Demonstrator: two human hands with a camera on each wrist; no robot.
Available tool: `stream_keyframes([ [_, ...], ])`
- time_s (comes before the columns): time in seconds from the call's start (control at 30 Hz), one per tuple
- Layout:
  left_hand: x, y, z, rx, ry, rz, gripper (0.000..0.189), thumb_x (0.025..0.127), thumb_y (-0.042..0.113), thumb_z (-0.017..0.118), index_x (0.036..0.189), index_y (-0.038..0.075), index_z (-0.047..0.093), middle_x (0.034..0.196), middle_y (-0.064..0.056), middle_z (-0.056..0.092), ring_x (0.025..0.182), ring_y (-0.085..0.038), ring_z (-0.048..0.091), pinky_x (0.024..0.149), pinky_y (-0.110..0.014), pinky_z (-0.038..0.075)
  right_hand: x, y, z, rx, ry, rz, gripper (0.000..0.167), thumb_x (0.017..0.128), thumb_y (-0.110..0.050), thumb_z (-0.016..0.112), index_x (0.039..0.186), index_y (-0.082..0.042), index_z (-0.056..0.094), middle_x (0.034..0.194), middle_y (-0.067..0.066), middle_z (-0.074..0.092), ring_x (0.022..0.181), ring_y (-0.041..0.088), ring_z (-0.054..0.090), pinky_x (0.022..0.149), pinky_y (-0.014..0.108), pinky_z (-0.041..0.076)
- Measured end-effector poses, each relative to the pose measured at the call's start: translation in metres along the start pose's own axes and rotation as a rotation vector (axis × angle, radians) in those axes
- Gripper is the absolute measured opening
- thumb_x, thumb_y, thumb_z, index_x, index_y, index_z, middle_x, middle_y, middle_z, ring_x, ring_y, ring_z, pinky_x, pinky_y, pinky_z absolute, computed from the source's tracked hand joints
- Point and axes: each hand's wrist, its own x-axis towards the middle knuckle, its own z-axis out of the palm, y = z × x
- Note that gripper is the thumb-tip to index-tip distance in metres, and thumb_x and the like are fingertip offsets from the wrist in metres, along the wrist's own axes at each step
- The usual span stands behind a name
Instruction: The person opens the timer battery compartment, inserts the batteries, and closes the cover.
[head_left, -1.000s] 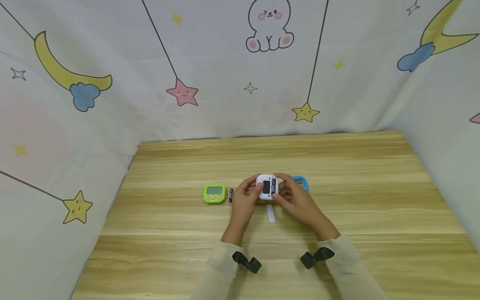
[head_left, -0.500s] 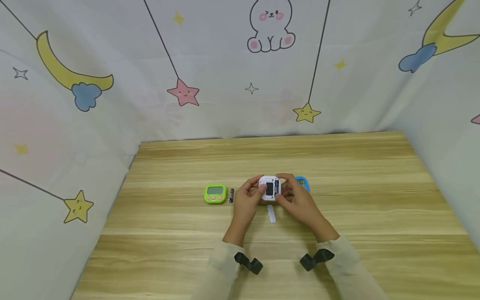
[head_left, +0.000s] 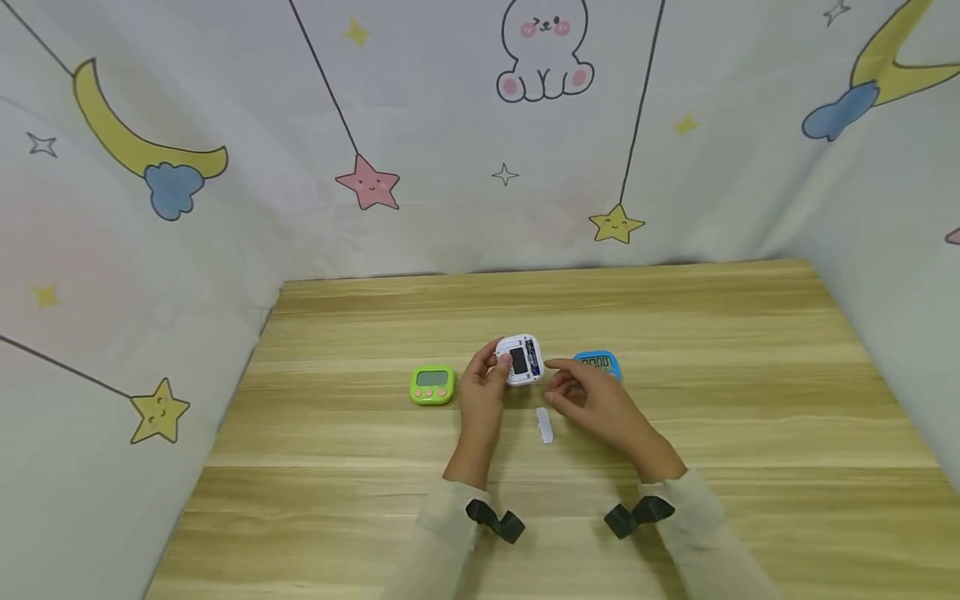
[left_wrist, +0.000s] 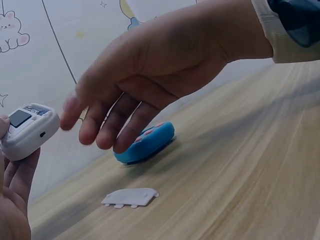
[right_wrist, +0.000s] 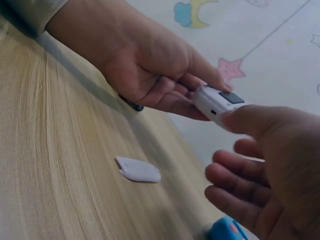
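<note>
A white digital timer (head_left: pixel 519 360) is held back side up in my left hand (head_left: pixel 483 396), the thumb lying over its back. A battery (head_left: pixel 533 357) sits in its uncovered compartment. My right hand (head_left: pixel 600 404) hovers just right of the timer, fingers loosely bent and holding nothing; a gap to the timer shows in the left wrist view. On the table below lies the white battery cover (head_left: pixel 544 425), also seen in the left wrist view. A dark loose battery (right_wrist: pixel 131 103) is partly visible behind the left hand in the right wrist view.
A green timer (head_left: pixel 432 385) with pink buttons lies left of the left hand. A blue timer (head_left: pixel 597 363) stands behind the right hand, partly covered by it. The wooden table (head_left: pixel 337 492) meets patterned curtains (head_left: pixel 450 225) at its back and sides.
My right hand has let go of the white timer. The left hand has moved the timer slightly left and away, tilting it, and now hides the loose battery in the head view.
</note>
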Motion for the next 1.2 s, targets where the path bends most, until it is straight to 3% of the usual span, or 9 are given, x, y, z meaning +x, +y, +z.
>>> stream_keyframes([
  [0.27,0.001,-0.002,0.002,-0.059,-0.014,-0.003,0.035,0.093,0.006,0.065,0.127,-0.002,0.060,0.092,-0.002,0.059,0.082,-0.007,0.061,0.065,-0.017,0.050,-0.005,-0.002,0.001,-0.159,-0.124,-0.071,0.047,0.084,-0.018,0.077,0.125,-0.003,0.062,0.111,0.008,0.064,0.103,0.023,0.060,0.090,0.043,0.049],
  [0.5,0.000,-0.002,0.003,-0.053,-0.013,-0.003,0.034,0.094,0.006,0.065,0.126,-0.001,0.061,0.091,-0.001,0.057,0.081,-0.008,0.060,0.064,-0.018,0.050,-0.009,0.000,0.006,-0.292,-0.212,-0.085,0.052,0.077,-0.021,0.082,0.123,-0.002,0.063,0.114,0.008,0.059,0.107,0.025,0.054,0.094,0.043,0.045],
  [0.77,-0.002,-0.003,0.000,-0.057,-0.015,0.002,0.036,0.094,0.006,0.065,0.128,-0.002,0.060,0.092,-0.002,0.058,0.084,-0.009,0.063,0.065,-0.017,0.050,-0.012,-0.001,0.010,-0.348,-0.206,-0.161,0.050,0.072,-0.019,0.086,0.114,-0.004,0.066,0.108,0.006,0.056,0.101,0.023,0.052,0.090,0.042,0.044],
  [1.2,-0.003,-0.004,0.000,-0.036,-0.029,0.013,0.036,0.093,0.007,0.066,0.128,-0.002,0.060,0.094,-0.004,0.059,0.085,-0.010,0.063,0.067,-0.017,0.050,-0.013,-0.002,0.009,-0.330,-0.232,-0.054,0.045,0.069,-0.022,0.083,0.107,-0.010,0.061,0.105,0.001,0.051,0.100,0.021,0.046,0.090,0.040,0.042],
])
